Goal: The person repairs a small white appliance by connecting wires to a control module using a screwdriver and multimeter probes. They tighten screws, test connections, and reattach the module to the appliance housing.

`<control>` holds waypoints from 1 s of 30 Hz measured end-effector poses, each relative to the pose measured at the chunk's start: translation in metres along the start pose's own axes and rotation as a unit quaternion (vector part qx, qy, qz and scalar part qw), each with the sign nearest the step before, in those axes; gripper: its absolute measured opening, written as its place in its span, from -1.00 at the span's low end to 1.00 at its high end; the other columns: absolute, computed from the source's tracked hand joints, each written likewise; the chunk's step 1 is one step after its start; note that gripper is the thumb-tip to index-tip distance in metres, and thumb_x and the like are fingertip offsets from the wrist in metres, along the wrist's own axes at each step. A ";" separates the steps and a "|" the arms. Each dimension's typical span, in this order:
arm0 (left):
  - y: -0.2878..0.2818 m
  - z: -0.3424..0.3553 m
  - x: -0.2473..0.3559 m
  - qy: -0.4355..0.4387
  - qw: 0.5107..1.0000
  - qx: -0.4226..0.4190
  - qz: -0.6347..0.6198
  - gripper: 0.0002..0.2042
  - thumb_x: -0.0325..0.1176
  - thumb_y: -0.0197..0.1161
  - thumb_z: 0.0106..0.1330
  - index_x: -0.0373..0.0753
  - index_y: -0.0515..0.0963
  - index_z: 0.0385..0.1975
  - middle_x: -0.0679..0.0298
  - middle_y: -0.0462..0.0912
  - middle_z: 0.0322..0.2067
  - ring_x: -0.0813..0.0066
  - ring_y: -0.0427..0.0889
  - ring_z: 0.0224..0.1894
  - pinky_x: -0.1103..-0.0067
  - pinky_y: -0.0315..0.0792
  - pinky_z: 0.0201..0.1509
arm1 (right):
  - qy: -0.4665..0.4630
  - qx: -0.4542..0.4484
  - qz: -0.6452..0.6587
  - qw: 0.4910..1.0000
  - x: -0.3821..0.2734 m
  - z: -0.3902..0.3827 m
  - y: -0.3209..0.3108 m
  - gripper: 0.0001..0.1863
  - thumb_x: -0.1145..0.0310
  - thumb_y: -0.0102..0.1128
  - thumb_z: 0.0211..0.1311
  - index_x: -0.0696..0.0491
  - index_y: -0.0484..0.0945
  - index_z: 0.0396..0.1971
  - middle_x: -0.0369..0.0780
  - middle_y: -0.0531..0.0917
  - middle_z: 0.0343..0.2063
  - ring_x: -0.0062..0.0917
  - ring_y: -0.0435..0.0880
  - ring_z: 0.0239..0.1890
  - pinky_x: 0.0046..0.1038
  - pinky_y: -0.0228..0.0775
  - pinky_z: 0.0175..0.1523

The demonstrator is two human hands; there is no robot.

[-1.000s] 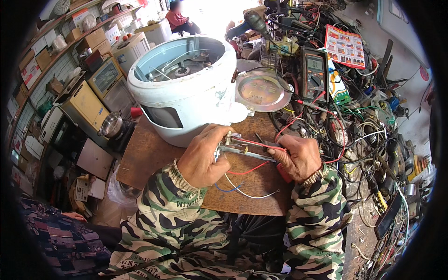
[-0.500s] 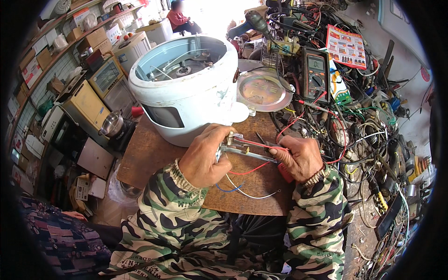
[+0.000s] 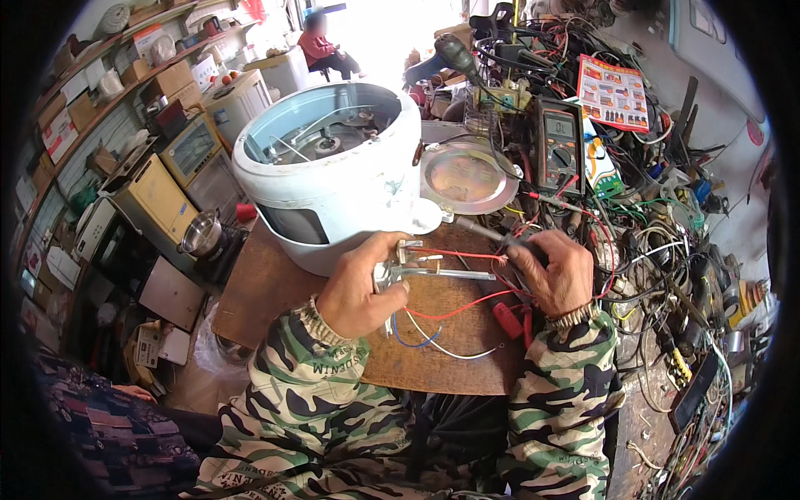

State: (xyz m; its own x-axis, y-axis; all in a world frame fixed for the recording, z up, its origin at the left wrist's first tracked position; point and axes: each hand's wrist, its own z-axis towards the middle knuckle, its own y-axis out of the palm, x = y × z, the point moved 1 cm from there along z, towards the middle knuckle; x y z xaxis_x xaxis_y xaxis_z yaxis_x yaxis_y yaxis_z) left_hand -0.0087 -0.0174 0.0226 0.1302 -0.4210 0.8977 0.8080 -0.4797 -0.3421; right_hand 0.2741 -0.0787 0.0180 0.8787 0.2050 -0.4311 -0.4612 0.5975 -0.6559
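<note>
My left hand (image 3: 360, 287) grips a small metal switch bracket (image 3: 407, 260) with a long metal lever (image 3: 454, 273) sticking out to the right. Red wires (image 3: 454, 252) run from the bracket, and a blue wire (image 3: 412, 342) and a white wire (image 3: 467, 356) hang below it. My right hand (image 3: 560, 271) is closed around the dark handle of a screwdriver (image 3: 479, 228), its grey shaft pointing up and left. Beneath that hand, red clips (image 3: 507, 320) lie on the wooden board (image 3: 442, 375). Behind my left hand stands a white rice cooker body (image 3: 342, 187), open at the top.
A multimeter (image 3: 560, 146) with red test leads stands at the back right beside a round metal plate (image 3: 468, 177). Tangled cables (image 3: 658, 242) crowd the right side. Shelves with boxes (image 3: 167, 79) line the left. A person (image 3: 321, 46) sits in the background.
My right hand has let go of the red wire and moved up and right, with the screwdriver now showing in it. The red clips are more exposed. My left hand keeps hold of the bracket.
</note>
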 end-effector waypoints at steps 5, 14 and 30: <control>0.006 0.001 -0.006 0.071 0.995 0.048 0.048 -0.54 -0.47 0.31 0.20 -0.46 0.45 0.12 0.13 0.66 -0.22 0.52 0.60 -0.19 0.53 0.49 -0.07 | 0.003 0.012 -0.112 0.994 0.023 -0.008 0.022 -0.73 0.18 0.42 0.15 0.04 0.67 -0.26 -0.11 0.67 -0.38 -0.10 0.71 -0.36 -0.14 0.58 -0.27; 0.020 -0.003 -0.001 0.168 0.959 0.146 0.174 -0.45 -0.27 0.44 0.18 -0.40 0.48 0.12 0.03 0.66 -0.14 0.21 0.65 -0.07 0.37 0.52 0.03 | 0.110 0.243 0.212 0.940 0.045 -0.002 -0.013 -0.83 0.49 0.32 0.31 0.24 0.65 -0.17 -0.15 0.74 -0.37 -0.51 0.70 -0.34 -0.48 0.54 -0.19; 0.016 -0.007 0.001 0.179 0.929 0.126 0.299 -0.66 -0.37 0.46 0.04 -0.35 0.64 -0.18 0.03 0.67 -0.17 0.01 0.64 -0.10 0.26 0.52 0.00 | 0.182 0.003 -0.091 0.979 0.116 0.050 -0.010 -0.71 0.26 0.32 0.15 0.05 0.74 -0.16 0.03 0.75 -0.24 -0.03 0.73 -0.14 -0.14 0.57 0.04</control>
State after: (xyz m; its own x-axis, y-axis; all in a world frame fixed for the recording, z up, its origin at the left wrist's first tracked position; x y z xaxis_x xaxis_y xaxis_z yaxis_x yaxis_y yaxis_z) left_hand 0.0003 -0.0310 0.0159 0.4363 -0.8044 0.4032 0.7677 0.0991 -0.6331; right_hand 0.3865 -0.0226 0.0058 0.8442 -0.1946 -0.4995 -0.2987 0.6029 -0.7398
